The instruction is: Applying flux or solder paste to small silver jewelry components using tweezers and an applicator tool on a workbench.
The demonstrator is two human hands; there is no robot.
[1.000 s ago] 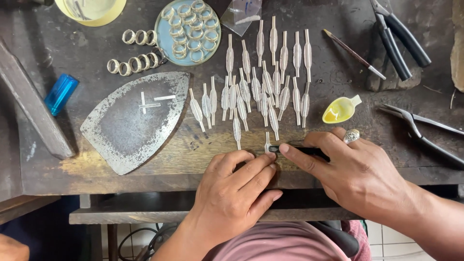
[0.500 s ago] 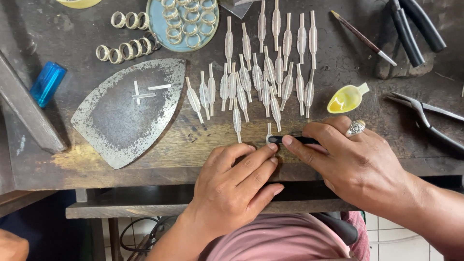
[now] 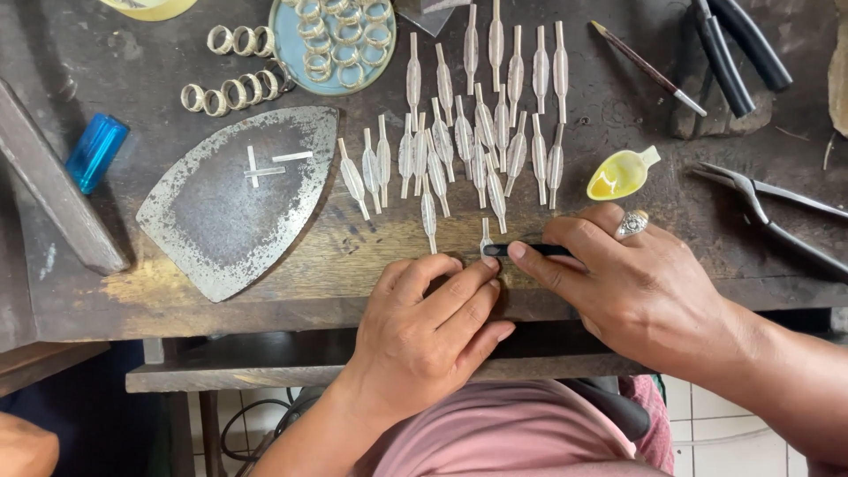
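My left hand point(image 3: 424, 322) rests on the front edge of the dark wooden bench point(image 3: 618, 106), its fingertips pressing down a small silver leaf-shaped piece point(image 3: 485, 238). My right hand point(image 3: 636, 283), with a ring on one finger, grips a thin black tool point(image 3: 530, 251) whose tip touches that piece. Just beyond lie several more silver leaf-shaped pieces point(image 3: 481, 115) in rows.
A worn iron-shaped metal plate point(image 3: 230, 203) with small silver strips lies to the left. Silver rings point(image 3: 230, 93) sit beside a blue dish point(image 3: 336, 40) of rings. A blue lighter point(image 3: 95, 152), a small yellow cup point(image 3: 618, 175), a brush point(image 3: 649, 69) and pliers point(image 3: 768, 212) lie around.
The view has shifted slightly, so everything sits lower and more to the right in frame. Both hands stay on the same piece with the tool against it.
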